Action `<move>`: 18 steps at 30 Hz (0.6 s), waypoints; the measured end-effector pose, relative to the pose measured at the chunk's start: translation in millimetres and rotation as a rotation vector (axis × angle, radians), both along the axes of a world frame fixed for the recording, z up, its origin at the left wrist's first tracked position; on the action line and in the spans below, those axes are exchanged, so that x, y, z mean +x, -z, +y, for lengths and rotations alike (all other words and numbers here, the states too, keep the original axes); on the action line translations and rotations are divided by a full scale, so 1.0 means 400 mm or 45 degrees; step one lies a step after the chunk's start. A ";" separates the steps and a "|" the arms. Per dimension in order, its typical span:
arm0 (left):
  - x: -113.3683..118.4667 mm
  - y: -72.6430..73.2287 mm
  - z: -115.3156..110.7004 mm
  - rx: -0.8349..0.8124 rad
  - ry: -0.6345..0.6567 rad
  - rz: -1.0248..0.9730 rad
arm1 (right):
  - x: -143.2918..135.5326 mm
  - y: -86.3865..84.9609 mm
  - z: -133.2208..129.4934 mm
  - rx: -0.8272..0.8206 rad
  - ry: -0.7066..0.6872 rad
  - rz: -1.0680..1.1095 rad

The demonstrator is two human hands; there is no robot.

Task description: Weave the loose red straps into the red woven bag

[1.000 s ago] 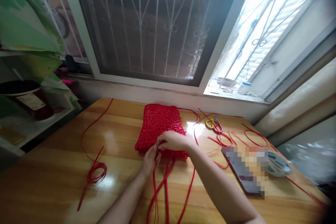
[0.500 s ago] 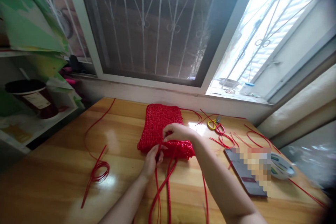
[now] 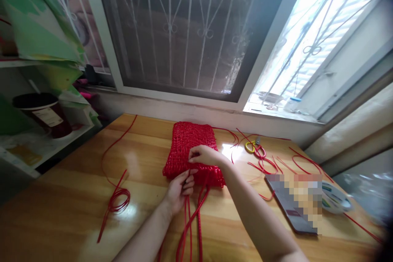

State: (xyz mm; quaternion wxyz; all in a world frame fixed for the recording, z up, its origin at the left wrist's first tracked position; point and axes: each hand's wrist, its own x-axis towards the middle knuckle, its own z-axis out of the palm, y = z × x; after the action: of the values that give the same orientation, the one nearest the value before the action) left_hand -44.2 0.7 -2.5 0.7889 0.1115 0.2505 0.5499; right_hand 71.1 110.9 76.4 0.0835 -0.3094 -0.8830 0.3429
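A woven red bag (image 3: 193, 137) made of glossy cord lies on the wooden table (image 3: 147, 143). At its near edge, my left hand (image 3: 180, 188) is closed in a pinch on a thin red cord (image 3: 188, 217), whose strands hang below the fingers. My right hand (image 3: 204, 156) rests over the bag's front part, thumb and fingers pinched together just above my left fingertips. What sits between the right fingertips is too small to make out. Thicker braided red handles (image 3: 199, 233) run from the bag toward me.
A coiled red cord (image 3: 119, 201) lies at left. On the right are scissors (image 3: 254, 147) with yellow and red handles, loose red cords (image 3: 267, 168), a dark phone (image 3: 288, 208) and a round white spool (image 3: 336, 198). A lidded cup (image 3: 46, 114) stands on the left shelf.
My left hand has turned so more of its curled fingers show, and its cord strands have shifted. My right hand has moved slightly. The whole view has drifted a little.
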 end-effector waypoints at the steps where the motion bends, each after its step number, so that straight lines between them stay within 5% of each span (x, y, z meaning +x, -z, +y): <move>1: -0.002 -0.002 0.000 -0.026 0.014 -0.017 | 0.000 0.005 -0.001 -0.034 0.005 0.037; 9: 0.003 -0.011 -0.003 -0.027 0.026 0.047 | -0.008 0.026 -0.011 -0.244 0.012 0.339; 18: 0.005 0.004 -0.004 0.077 0.041 -0.004 | -0.005 0.004 -0.024 0.102 -0.083 0.072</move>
State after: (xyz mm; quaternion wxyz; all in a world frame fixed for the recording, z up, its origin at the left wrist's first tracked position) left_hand -42.1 -0.8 -4.3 0.7943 0.1385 0.2306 0.5447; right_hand 69.1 101.2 74.9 0.1097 -0.2669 -0.9030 0.3183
